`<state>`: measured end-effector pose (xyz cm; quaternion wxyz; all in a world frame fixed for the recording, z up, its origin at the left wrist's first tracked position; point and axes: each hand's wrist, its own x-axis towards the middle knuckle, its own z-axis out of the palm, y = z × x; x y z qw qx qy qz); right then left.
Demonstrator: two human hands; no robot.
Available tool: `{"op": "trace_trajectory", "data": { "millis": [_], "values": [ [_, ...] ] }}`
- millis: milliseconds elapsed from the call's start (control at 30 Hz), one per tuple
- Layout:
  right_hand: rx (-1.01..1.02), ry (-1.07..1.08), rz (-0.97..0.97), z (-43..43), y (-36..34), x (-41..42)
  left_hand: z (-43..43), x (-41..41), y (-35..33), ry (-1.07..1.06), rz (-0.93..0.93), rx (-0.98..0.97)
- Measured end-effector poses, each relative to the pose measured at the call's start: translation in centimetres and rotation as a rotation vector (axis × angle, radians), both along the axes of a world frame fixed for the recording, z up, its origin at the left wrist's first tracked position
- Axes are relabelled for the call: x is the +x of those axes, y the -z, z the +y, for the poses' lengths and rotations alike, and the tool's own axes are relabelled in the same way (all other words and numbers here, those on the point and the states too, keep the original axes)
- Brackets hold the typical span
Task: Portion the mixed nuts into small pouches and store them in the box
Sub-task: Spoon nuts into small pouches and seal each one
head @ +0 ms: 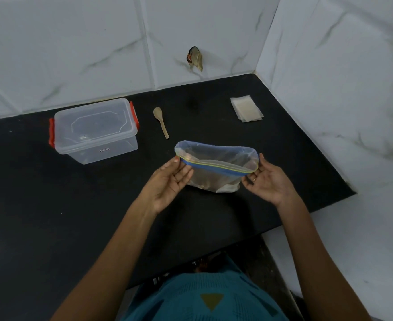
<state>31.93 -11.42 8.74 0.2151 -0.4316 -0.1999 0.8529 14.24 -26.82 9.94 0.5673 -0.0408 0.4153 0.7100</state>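
Nuts point(205, 181) hazy through zip bag point(216, 166), mouth open, middle of desk point(29, 181). My left hand point(167, 181) pinches one rim end, right hand point(267, 181) other. Lidded box point(93, 130) well left of bag; its sticker point(103, 149) too small to read.

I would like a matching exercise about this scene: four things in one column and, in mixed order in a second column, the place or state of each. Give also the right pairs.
Things
1. box
2. spoon
3. pouches
4. bag

Place or state
a. wooden, lying flat
b. mouth open, left hand and right hand pinching its ends
c. closed, clear, red at both ends
d. flat stack at far right

Pairs: 1-c, 2-a, 3-d, 4-b
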Motion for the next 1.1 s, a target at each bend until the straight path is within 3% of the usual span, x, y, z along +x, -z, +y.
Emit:
{"op": "trace_trajectory", "data": {
  "millis": [133, 267, 367, 433, 533, 667, 767, 833, 900, 1033, 1100],
  "values": [
    [0.004, 0.044, 0.005, -0.4, 0.1, -0.4, -0.2, 0.0, 0.2, -0.039, -0.059, 0.012],
    [0.137, 0.049, -0.042, -0.5, 0.0, -0.7, 0.5, -0.1, -0.3, -0.067, 0.022, -0.095],
    [0.208, 0.054, -0.069, -0.4, -0.2, -0.5, 0.7, -0.5, -0.1, -0.094, -0.042, -0.112],
    [0.167, 0.077, -0.056, -0.4, -0.3, -0.4, 0.6, -0.7, 0.1, -0.091, -0.09, -0.106],
    [0.044, 0.148, -0.023, -0.3, -0.2, -0.5, 0.4, -0.7, 0.4, -0.061, -0.009, -0.158],
    [0.123, 0.036, -0.072, 0.0, -1.0, -0.3, 0.0, -1.2, -0.5, 0.049, 0.3, -0.248],
    [0.584, -0.227, -0.496, -0.4, -2.1, -0.3, -0.4, -1.9, -1.0, 0.136, 0.615, -0.359],
    [0.879, -0.262, -0.734, -0.5, -1.9, -0.5, -0.4, -2.3, -0.9, 0.101, 1.019, -0.5],
    [1.036, -0.264, -0.831, -0.6, -1.8, -1.0, 0.3, -2.4, -1.0, 0.086, 1.364, -0.495],
    [1.26, -0.226, -0.94, -0.8, -1.9, -1.8, 2.5, -2.2, -1.6, 0.326, 1.529, -0.452],
    [1.268, -0.21, -0.97, -0.8, -2.1, -1.8, 2.7, -2.7, -1.6, 0.359, 1.697, -0.46]
  ]
}}
